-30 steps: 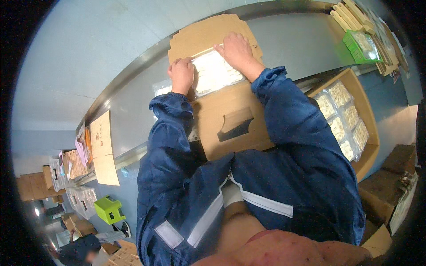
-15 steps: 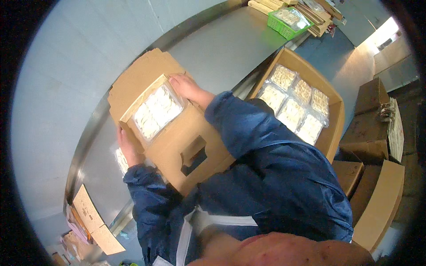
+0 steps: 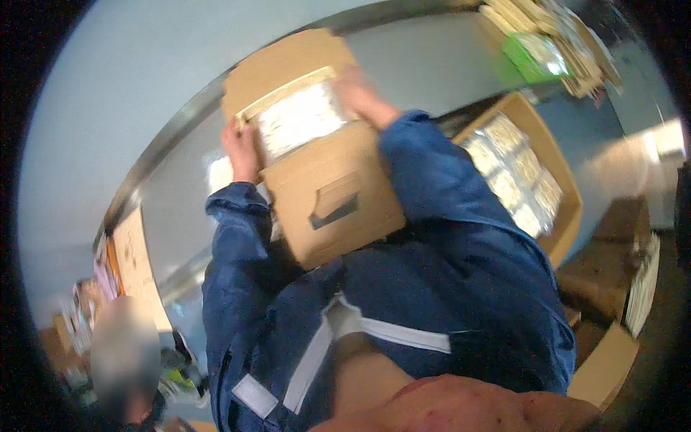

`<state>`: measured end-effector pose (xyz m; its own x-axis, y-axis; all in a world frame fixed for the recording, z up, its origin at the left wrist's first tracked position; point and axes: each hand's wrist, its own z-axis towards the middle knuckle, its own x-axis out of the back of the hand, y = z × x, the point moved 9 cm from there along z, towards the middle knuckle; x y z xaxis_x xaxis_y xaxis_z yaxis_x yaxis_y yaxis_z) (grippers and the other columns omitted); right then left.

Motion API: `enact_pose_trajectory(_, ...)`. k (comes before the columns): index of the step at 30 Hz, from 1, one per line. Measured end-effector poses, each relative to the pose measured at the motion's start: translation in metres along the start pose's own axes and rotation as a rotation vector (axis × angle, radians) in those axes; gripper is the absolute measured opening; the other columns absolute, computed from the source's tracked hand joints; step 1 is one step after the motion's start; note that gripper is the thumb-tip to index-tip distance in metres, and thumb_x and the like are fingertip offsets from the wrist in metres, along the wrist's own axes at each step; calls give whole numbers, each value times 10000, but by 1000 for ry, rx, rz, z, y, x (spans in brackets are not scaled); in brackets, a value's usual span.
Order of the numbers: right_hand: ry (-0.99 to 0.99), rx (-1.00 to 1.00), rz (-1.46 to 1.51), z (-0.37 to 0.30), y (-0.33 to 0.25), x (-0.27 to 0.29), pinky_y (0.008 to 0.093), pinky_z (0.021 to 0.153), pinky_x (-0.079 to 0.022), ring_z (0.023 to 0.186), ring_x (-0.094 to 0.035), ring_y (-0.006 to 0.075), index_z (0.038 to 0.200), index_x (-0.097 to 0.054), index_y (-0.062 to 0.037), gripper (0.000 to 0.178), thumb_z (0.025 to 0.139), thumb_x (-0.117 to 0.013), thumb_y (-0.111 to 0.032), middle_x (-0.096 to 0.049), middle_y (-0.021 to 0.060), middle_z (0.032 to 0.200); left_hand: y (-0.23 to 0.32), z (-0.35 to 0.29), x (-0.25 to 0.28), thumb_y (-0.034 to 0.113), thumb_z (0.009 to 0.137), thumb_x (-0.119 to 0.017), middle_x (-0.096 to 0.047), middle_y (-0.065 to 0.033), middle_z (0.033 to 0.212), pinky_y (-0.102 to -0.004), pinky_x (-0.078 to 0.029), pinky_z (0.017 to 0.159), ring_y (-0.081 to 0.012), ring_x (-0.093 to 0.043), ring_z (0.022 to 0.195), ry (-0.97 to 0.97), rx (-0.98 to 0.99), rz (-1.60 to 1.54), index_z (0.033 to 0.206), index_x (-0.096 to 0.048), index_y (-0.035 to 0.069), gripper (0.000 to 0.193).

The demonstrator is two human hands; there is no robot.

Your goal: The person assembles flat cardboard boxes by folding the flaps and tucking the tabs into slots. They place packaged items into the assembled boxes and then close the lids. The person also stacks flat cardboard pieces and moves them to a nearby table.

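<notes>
A brown cardboard box [image 3: 331, 155] is in front of me, with its large lid flap unfolded toward my body; a dark cut-out shows in that flap. Inside lies a clear plastic pack [image 3: 302, 119] of pale, strip-like food, blurred here. My left hand [image 3: 242, 153] is closed around the box's left wall, its fingertips over the edge. At the opposite end, my right hand [image 3: 360, 95] grips the far right corner; motion smears its fingers. Another pale pack [image 3: 221, 173] lies on the metal table beside my left hand, partly hidden.
To the right stands an open carton [image 3: 568, 209] holding several clear packs of pale food. A green basket [image 3: 529, 61] and flat cardboard pieces [image 3: 586, 72] are at the far right. A cardboard sheet [image 3: 137, 259] leans at the left, near a blurred person [image 3: 126, 353].
My view has turned, so the table and box appear at a different angle. Both hands stay on the box. A blurred person now shows at the lower left.
</notes>
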<state>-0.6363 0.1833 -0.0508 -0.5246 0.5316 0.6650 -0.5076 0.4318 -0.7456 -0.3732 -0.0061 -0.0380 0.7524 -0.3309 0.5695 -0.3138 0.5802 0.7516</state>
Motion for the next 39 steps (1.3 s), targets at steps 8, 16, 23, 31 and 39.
enact_pose_trajectory(8,-518,652,-520,-280,-57,22,478,1107,-374,1391,-366,401,1408,-499,-128,823,657,-836,-164,-418,177,1477,72,-108,56,-94,815,-515,-542,-206,1387,-412,-418,1109,-373,-514,1293,-321,-384,229,1376,-502,18,572)
enact_pose_trajectory(16,-492,751,-342,-286,-67,26,483,1072,-452,1314,-471,432,1303,-571,-99,760,582,-810,-67,-513,190,1388,80,-112,56,-90,753,-605,-519,-189,1422,-422,-394,1139,-360,-465,1350,-524,-510,281,1415,-486,60,689)
enact_pose_trajectory(23,-29,627,13,-179,-93,101,385,987,-486,1128,-645,287,1145,-695,-53,457,714,-810,-151,-697,127,1183,76,-97,54,166,868,-683,-588,-192,1337,-426,-445,1079,-368,-544,1262,-532,-528,259,1345,-562,60,503)
enact_pose_trajectory(31,-353,142,-34,-66,-14,41,292,768,-499,819,-593,104,1168,-702,-37,358,935,-706,-309,-704,50,855,35,-55,49,374,961,-645,-733,-144,1064,-359,-537,840,-255,-702,954,-623,60,85,1182,-680,22,417)
enact_pose_trajectory(39,-55,-38,-162,-44,-27,21,361,774,-523,869,-658,223,1446,-439,-31,763,830,-780,-323,-677,121,927,-27,-36,26,295,951,-681,-691,-163,995,-316,-537,749,-191,-667,876,-3,501,-294,1234,-533,-22,450)
